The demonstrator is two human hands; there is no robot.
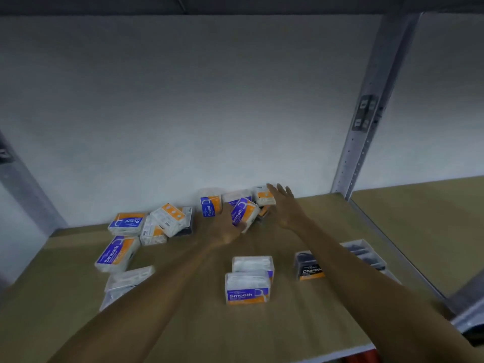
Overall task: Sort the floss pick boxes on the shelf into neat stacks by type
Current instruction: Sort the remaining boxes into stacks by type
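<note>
Floss pick boxes lie scattered on the wooden shelf. My left hand grips a tilted "Smooth" box in the back pile. My right hand reaches with straight fingers beside an orange-labelled box against the wall. A "Round" box stands upright left of them. Two "Smooth" boxes stand one behind the other at the front centre. A black "Charcoal" box sits to their right, partly behind my right forearm.
A loose cluster lies at the left: a "Round" box, a "Smooth" box, clear-sided boxes. More dark boxes sit right of my forearm. A metal upright bounds the bay at the right.
</note>
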